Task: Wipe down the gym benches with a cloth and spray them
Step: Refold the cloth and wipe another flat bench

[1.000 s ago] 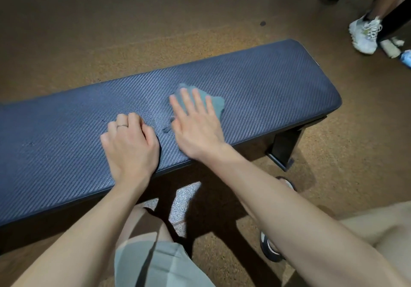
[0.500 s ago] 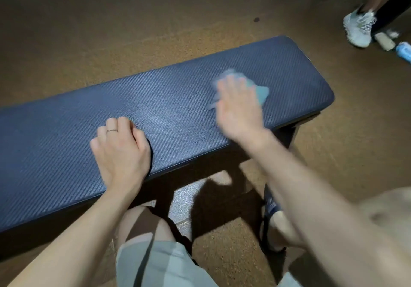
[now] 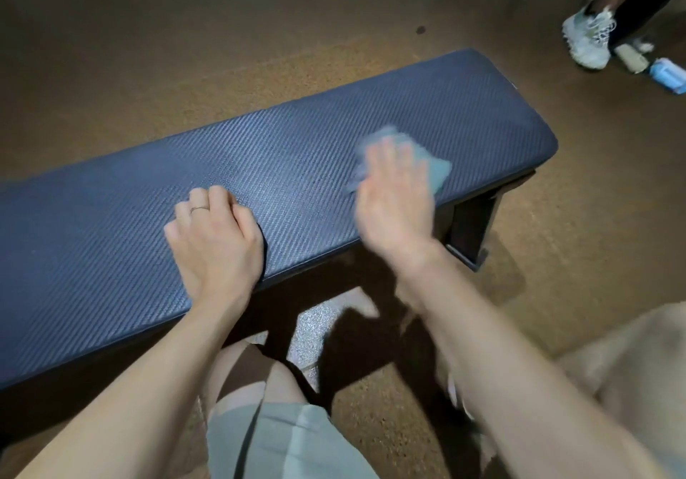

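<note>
My right hand [image 3: 395, 200], blurred, presses the blue cloth [image 3: 438, 174] flat on the padded surface [image 3: 297, 151] at centre right of the frame; my left hand [image 3: 213, 237] rests curled beside it, centre left.

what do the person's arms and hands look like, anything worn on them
Both arms are bare up to the frame edge, with no sleeves, gloves, watch or wristband showing. The left hand wears one thin plain ring on a finger. The right hand is motion-blurred; no ring can be made out on it.
</note>
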### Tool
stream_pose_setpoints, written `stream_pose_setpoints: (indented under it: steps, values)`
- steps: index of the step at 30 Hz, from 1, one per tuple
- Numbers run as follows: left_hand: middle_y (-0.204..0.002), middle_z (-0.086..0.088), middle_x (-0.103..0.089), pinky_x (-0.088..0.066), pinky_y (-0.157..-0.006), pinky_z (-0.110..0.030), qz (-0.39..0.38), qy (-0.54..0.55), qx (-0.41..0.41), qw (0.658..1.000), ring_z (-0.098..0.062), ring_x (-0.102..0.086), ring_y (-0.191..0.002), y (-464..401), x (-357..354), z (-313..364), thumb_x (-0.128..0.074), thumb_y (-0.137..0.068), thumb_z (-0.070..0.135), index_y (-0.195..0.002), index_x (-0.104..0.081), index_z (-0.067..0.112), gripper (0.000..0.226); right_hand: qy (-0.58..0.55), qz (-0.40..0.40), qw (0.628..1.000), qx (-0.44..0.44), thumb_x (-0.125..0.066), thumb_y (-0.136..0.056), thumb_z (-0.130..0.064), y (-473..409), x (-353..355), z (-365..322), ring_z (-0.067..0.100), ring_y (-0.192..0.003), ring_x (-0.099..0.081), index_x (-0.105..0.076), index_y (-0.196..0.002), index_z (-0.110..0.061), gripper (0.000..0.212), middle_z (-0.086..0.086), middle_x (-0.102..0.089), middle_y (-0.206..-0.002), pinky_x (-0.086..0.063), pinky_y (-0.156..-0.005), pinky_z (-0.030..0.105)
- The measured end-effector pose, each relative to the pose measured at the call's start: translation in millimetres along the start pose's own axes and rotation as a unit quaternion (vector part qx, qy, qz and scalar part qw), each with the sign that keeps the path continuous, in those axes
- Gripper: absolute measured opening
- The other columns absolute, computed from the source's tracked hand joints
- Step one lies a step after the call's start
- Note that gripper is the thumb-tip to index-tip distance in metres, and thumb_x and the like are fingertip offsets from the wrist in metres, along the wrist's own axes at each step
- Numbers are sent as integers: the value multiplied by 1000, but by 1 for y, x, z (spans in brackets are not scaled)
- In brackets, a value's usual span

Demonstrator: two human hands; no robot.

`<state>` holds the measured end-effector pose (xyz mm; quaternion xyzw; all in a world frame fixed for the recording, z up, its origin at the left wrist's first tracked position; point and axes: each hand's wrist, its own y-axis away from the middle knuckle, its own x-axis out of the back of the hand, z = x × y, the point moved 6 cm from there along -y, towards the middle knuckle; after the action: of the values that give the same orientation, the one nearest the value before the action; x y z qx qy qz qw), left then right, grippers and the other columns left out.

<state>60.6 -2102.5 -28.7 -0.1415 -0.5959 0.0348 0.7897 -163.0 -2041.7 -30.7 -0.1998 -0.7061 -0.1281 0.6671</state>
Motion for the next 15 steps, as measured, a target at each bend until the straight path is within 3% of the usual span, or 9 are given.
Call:
stream_pose_setpoints:
  steps: [3, 6, 8, 11, 13, 15]
  values:
    - [-102, -17, -60, -38, -80, -52, 6, 3, -6, 1000, -40, -52, -94, 0, 0, 0, -40, -97, 24, -95, -57, 8, 23, -58, -53, 981, 178, -21, -99, -35, 56, -13, -105, 31, -154, -18, -29, -159, -17, 63, 8, -25, -167, -13, -124, 52]
    - [-103, -18, -60, -36, -80, -51, 11, -1, -10, 1000, -39, -51, -93, 1, 3, 0, -40, -98, 24, -97, -58, 8, 24, -77, -73, 965, 240, -20, -100, -35, 43, -13, -74, 24, -155, -20, -34, -158, -20, 62, 3, -28, -166, -14, -126, 47]
    - [-102, -16, -60, -35, -80, -49, 10, 10, -5, 1000, -37, -49, -92, 1, 3, 0, -40, -98, 23, -98, -58, 9, 23, -46, -52, 982, 173, -13, -100, -36, 5, -11, -3, 25, -156, -17, -30, -160, -20, 64, 4, -23, -168, -13, -127, 45]
    - [-100, -13, -59, -33, -79, -46, 22, 10, 0, 1000, -33, -49, -90, 3, 4, 0, -40, -99, 23, -97, -57, 10, 22, 5, -45, 999, 6, -12, -99, -34, -76, -12, 97, 33, -154, -18, -26, -160, -15, 65, 11, -22, -168, -16, -125, 50]
    - [-99, -12, -59, -33, -79, -45, 25, 8, 9, 1000, -32, -49, -89, 3, 4, -1, -42, -99, 22, -94, -57, 11, 20, 8, -52, 997, -55, -16, -98, -31, -125, -16, 104, 36, -148, -26, -35, -153, -12, 61, 12, -31, -162, -22, -119, 54]
    - [-98, -10, -60, -34, -79, -45, 26, 10, 19, 999, -31, -50, -88, 1, 3, -1, -42, -100, 22, -93, -57, 12, 20, -8, -44, 997, -62, -20, -98, -30, -155, -19, 66, 34, -144, -30, -41, -146, -11, 56, 9, -36, -157, -23, -117, 53]
